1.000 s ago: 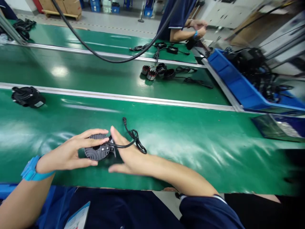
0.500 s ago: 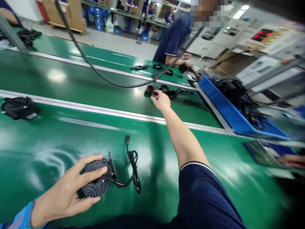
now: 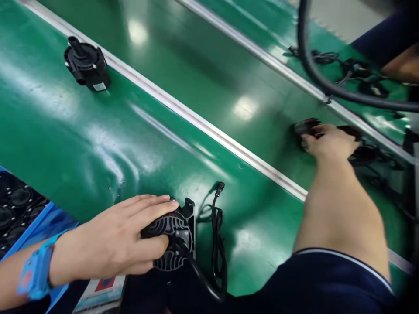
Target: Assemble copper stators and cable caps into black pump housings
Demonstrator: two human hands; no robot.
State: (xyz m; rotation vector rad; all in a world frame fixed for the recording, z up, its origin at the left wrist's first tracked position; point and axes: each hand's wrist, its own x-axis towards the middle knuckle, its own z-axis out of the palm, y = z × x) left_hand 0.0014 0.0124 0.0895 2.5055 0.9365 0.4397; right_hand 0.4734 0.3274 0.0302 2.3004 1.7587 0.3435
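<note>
My left hand (image 3: pixel 131 235) is closed around a black, round, finned motor housing (image 3: pixel 168 222) near the front of the green bench. A flat bracket is fixed to the housing's right side. From it runs a black cable (image 3: pixel 214 237), bundled and ending in a round connector (image 3: pixel 220 187). Across the bench, my right hand (image 3: pixel 332 141) curls its thumb and fingers around a small ring-shaped motor stator (image 3: pixel 307 125), slightly blurred. Part of the stator is hidden by the hand. Other dark parts with cables (image 3: pixel 366 152) lie just beyond that hand.
A black pump (image 3: pixel 87 65) stands at the upper left beside a metal rail (image 3: pixel 196 120). At lower left is a blue bin (image 3: pixel 39 222) of black parts. A thick black hose (image 3: pixel 327 87) hangs at upper right, near a co-worker's arm (image 3: pixel 404 65).
My right hand left the housing, reached across to the stators and now grips one. My left hand kept hold of the housing. The view has turned left and down, bringing the bin into sight.
</note>
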